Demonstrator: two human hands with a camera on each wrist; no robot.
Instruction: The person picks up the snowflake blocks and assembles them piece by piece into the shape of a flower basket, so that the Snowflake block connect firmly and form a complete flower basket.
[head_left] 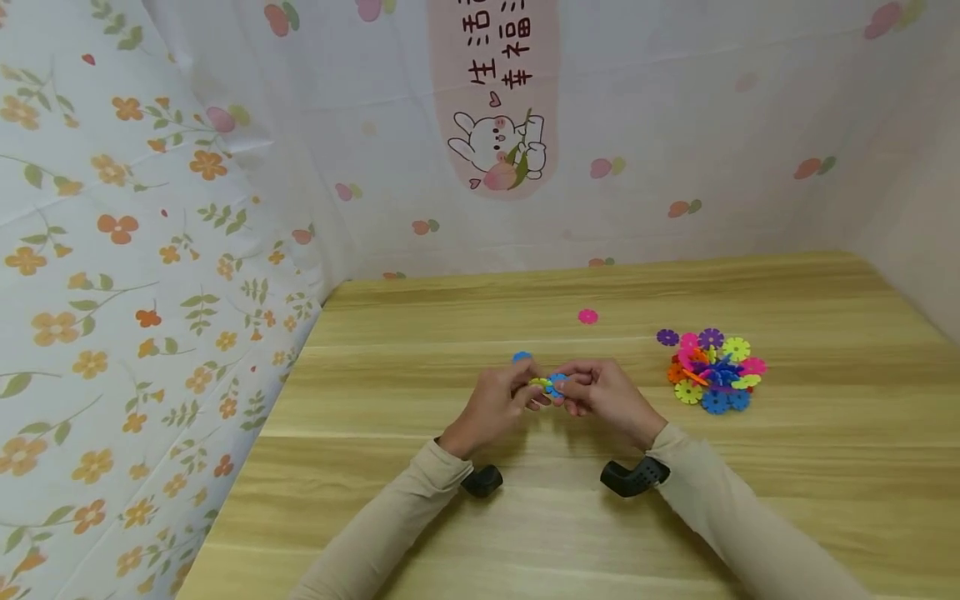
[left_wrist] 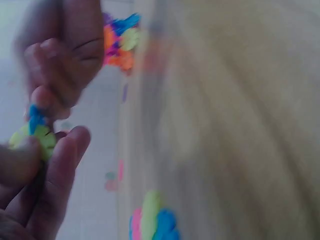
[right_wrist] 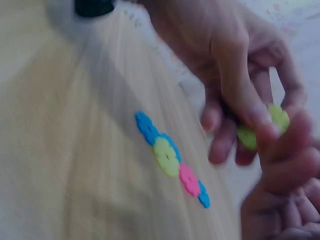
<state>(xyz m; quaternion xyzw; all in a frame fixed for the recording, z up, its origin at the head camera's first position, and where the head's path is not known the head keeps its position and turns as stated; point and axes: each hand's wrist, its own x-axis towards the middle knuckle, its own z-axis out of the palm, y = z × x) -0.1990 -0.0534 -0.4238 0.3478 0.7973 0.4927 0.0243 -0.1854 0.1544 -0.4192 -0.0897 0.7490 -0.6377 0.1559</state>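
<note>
My left hand pinches a yellow-green notched flower disc between thumb and fingers. Facing it, my right hand pinches a blue flower disc, and the two discs meet edge to edge. The left wrist view shows the blue disc standing edge-on at the rim of the yellow-green disc. On the table beside the hands lies a row of blue, yellow and pink discs, with its yellow disc overlapping a blue one. Most of that row is hidden behind my left hand in the head view.
A heap of mixed-colour flower discs lies on the wooden table to the right. One purple disc sits at the heap's left, and a single pink disc lies farther back. Patterned cloth hangs behind the table.
</note>
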